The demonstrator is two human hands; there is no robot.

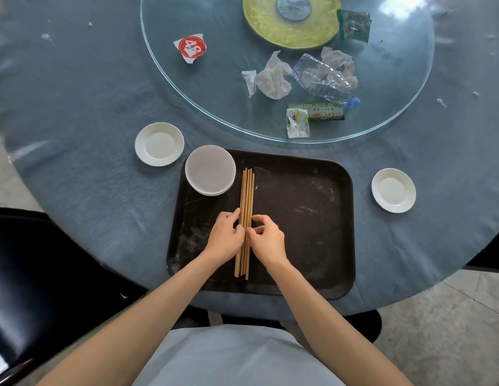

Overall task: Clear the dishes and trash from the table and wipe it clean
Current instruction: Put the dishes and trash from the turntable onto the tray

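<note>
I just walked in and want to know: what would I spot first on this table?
Both hands, left hand and right hand, squeezing a bundle of wooden chopsticks on the black rectangular tray. Beyond it, a crushed clear plastic bottle lies among wrappers on the round glass turntable.

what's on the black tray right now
A stack of white plates sits at the black tray's far left corner. A bundle of chopsticks lies beside it, pinched between left hand and right hand.
</note>
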